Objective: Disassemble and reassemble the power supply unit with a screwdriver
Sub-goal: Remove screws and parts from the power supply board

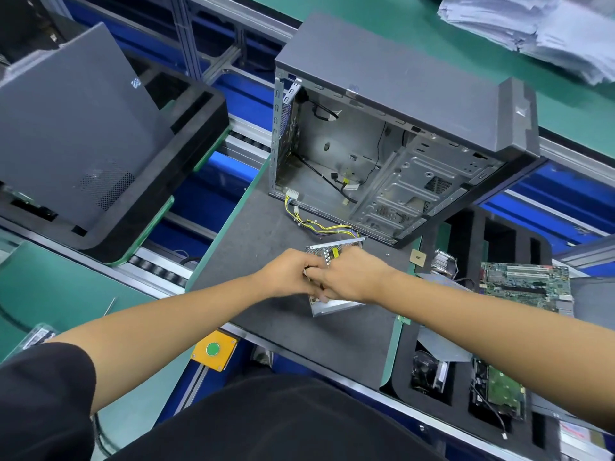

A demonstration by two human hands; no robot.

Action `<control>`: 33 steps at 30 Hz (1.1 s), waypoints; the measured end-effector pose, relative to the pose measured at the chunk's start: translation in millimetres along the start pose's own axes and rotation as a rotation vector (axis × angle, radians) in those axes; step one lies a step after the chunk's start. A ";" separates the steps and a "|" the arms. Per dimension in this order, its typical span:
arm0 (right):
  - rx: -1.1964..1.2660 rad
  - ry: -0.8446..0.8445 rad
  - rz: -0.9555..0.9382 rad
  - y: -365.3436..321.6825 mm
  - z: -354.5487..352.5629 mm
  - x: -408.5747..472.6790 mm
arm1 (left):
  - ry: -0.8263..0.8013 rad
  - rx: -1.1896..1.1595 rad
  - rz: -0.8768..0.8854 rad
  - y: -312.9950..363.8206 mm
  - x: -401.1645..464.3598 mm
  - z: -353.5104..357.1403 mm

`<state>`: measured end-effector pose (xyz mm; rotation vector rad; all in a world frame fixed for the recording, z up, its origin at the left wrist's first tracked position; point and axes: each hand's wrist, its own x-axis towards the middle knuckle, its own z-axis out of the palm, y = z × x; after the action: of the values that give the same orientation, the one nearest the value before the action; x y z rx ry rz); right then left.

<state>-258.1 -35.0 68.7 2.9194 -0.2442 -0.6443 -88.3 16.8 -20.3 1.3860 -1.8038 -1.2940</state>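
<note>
The silver power supply unit [336,306] lies on the dark work mat [266,234], in front of the open computer case [382,154]. Both hands meet on top of it. My left hand [288,272] has its fingers curled against the unit's top left side. My right hand [352,274] is curled over the middle of the unit, with a bit of yellow and a perforated grille showing just beyond the knuckles. Yellow and purple cables [319,227] run from the unit up to a white connector [292,195] at the case's edge. No screwdriver is clearly visible; the hands hide their contact point.
A grey side panel [76,128] leans in a black foam tray at the left. At the right, a foam tray [466,361] holds a motherboard [525,287], a CPU chip [418,257] and other parts. A yellow box with a green button [214,349] sits at the bench edge.
</note>
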 end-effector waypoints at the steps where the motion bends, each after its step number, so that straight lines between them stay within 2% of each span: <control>1: -0.004 0.014 0.030 -2.9 0.5 1.1 | 0.018 0.027 -0.005 -0.3 0.9 1.9; 4: -0.033 -0.007 0.026 -0.1 1.9 0.2 | -0.021 0.062 -0.020 3.1 3.9 2.5; 7: -0.024 -0.043 -0.157 12.5 -0.5 -6.1 | -0.144 0.068 0.027 12.3 4.8 -1.7; 9: -0.036 -0.087 -0.212 14.4 1.1 -7.8 | -0.188 0.079 0.054 16.8 5.7 -3.4; 11: 0.015 -0.074 -0.157 10.5 4.2 -7.2 | -0.180 0.072 0.018 15.8 6.2 -4.5; 15: 0.104 -0.052 0.078 -8.6 9.3 1.9 | -0.038 0.138 -0.050 9.8 2.9 0.7; 18: 0.179 -0.061 0.234 -12.1 10.8 5.2 | -0.079 0.038 -0.027 9.5 0.2 1.0; 19: 0.195 -0.048 0.211 -8.0 9.3 4.3 | -0.102 -0.003 -0.025 10.1 0.3 -0.4; 21: 0.145 -0.002 0.024 3.4 5.6 3.0 | -0.140 -0.115 -0.058 11.3 -0.4 -4.1; 23: 0.058 -0.053 -0.154 12.1 0.7 3.0 | -0.184 -0.080 -0.075 9.9 1.5 -6.8; 24: 0.060 -0.060 -0.170 13.7 0.1 4.1 | -0.198 -0.009 -0.053 8.7 2.4 -8.5; 25: 0.101 -0.053 -0.127 12.9 0.0 5.6 | -0.206 0.008 -0.032 5.8 3.8 -10.7; 27: 0.247 -0.074 0.093 4.1 0.5 10.1 | -0.184 -0.026 -0.033 6.8 2.8 -14.7; 30: 0.453 -0.112 0.390 -10.7 7.2 16.2 | -0.043 0.058 -0.081 5.9 3.3 -9.7; 32: 0.452 -0.074 0.362 -8.8 4.6 14.8 | -0.020 0.061 -0.088 4.3 2.5 -6.0; 33: 0.371 -0.040 0.245 -4.2 2.8 13.4 | -0.061 0.031 -0.071 3.2 2.1 -6.1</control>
<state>-246.7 -33.7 60.0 3.1432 -0.7908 -0.6805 -85.3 12.7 -15.2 1.4540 -1.8368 -1.3642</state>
